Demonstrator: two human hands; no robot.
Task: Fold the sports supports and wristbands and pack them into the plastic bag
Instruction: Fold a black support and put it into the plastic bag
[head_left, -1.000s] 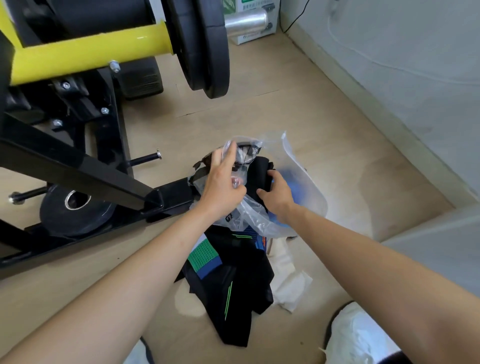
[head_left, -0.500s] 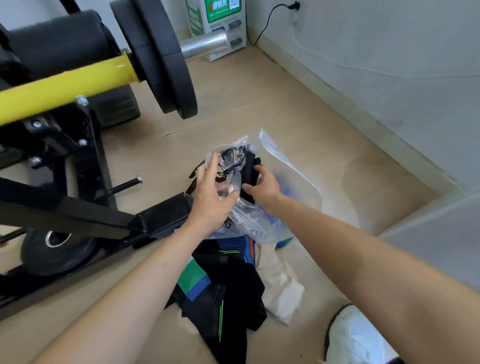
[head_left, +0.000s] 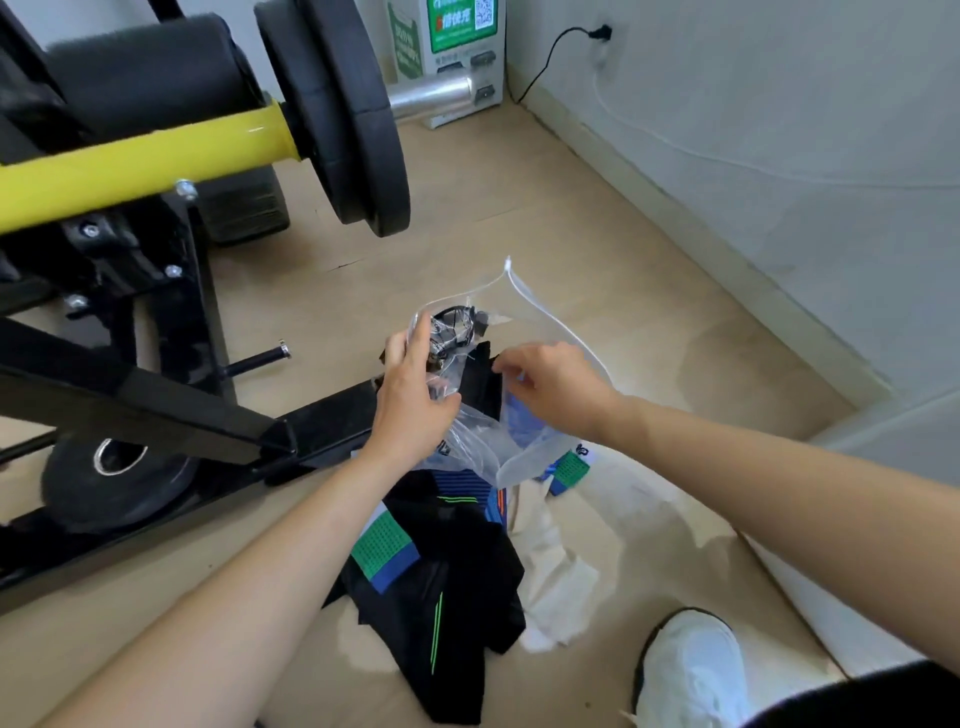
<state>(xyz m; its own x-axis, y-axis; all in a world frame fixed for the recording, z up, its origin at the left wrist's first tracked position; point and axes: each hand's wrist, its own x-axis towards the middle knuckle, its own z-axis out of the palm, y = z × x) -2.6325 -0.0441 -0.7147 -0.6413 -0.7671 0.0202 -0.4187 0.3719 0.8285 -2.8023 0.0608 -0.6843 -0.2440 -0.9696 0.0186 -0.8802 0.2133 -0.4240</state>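
Wood floor (head_left: 571, 234): plastic bag (head_left: 524, 447) upright, mouth up.

Both bare forearms reach forward and converge. The left forearm (head_left: 249, 587) enters from the lower left, wrist straight. The left hand (head_left: 413, 400) shows its back to the camera. Its fingers (head_left: 415, 345) extend upward, close together, and its thumb (head_left: 444, 402) folds across toward the other hand, gripping the film of the plastic bag (head_left: 524, 452). The right forearm (head_left: 779, 467) enters from the right, wrist bent slightly down. The right hand (head_left: 553, 387) is just beside the left, level with it and not touching it, with fingers (head_left: 511, 371) curled downward. Whether they pinch anything cannot be determined.
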